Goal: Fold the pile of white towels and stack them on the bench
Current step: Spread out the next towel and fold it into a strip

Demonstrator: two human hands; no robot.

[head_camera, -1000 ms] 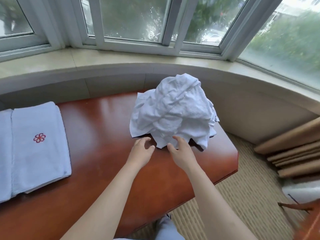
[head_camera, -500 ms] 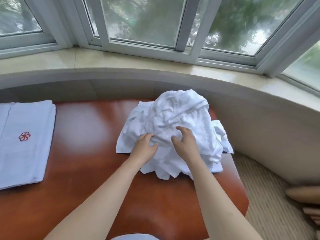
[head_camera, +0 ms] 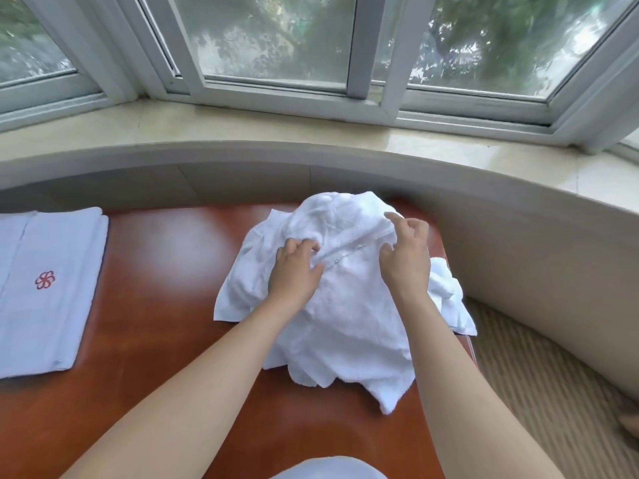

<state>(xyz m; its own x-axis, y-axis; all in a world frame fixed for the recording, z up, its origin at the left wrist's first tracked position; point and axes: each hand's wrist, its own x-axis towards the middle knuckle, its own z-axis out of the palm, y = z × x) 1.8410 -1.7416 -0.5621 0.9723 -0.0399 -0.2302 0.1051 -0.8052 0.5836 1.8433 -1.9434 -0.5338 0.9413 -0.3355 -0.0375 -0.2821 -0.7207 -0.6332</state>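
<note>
Both hands sit on the crumpled pile of white towels [head_camera: 345,305], which lies on the red-brown bench [head_camera: 166,323]: the left hand [head_camera: 294,271] bunches cloth under curled fingers, and the right hand [head_camera: 408,257] pinches the stitched hem [head_camera: 356,248] running between them, thumb and fingers bent. Judging from the tangle, lifting by that hem could drag a second towel up with it, or tip the loose folds just right of the right hand off the bench end. Well to the left of the left hand lies a folded towel with a red emblem [head_camera: 45,288]; both forearms reach forward, wrists slightly raised, palms down.
</note>
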